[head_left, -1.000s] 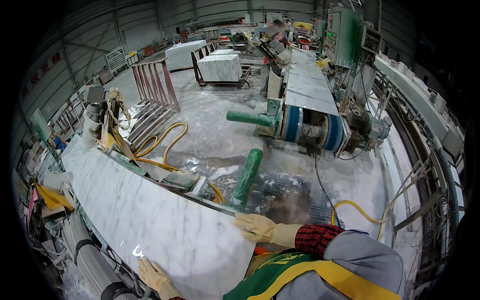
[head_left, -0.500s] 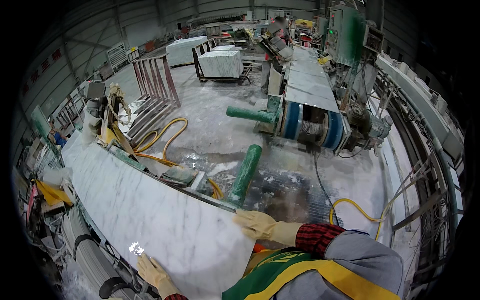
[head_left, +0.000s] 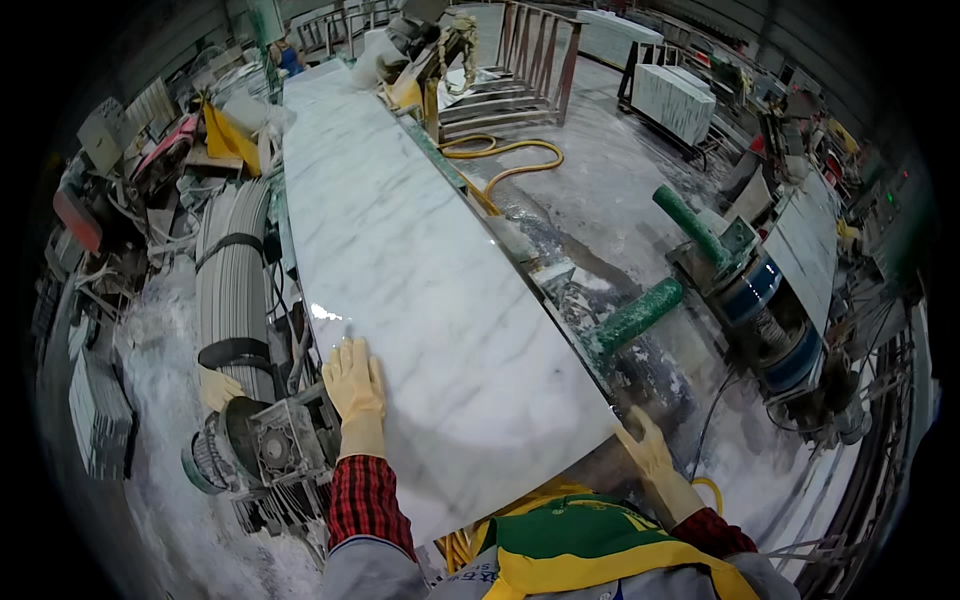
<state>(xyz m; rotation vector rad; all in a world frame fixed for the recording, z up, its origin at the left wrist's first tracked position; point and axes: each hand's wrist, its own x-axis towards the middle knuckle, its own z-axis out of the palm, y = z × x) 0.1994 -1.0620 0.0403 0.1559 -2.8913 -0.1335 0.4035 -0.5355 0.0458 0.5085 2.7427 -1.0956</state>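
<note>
A long white marble slab [head_left: 420, 260] with grey veins stretches away from me, from my chest toward the far upper left. My left hand [head_left: 352, 382], in a pale yellow rubber glove, lies flat on the slab near its left edge. My right hand [head_left: 648, 447], gloved the same way, grips the slab's near right corner from the side and below. Red plaid cuffs and a green and yellow vest show at the bottom.
A grey ribbed roller [head_left: 232, 270] and a motor [head_left: 262, 445] sit left of the slab. Green rollers [head_left: 636, 315] and a blue-banded machine [head_left: 765, 300] stand on the right. A yellow hose [head_left: 515, 160], metal racks [head_left: 535, 50] and stacked slabs [head_left: 675, 100] lie beyond. The floor is wet with white slurry.
My view has swung left and down, so the slab now fills the middle. My left hand has moved up onto the slab's surface; my right hand stays at the near right corner.
</note>
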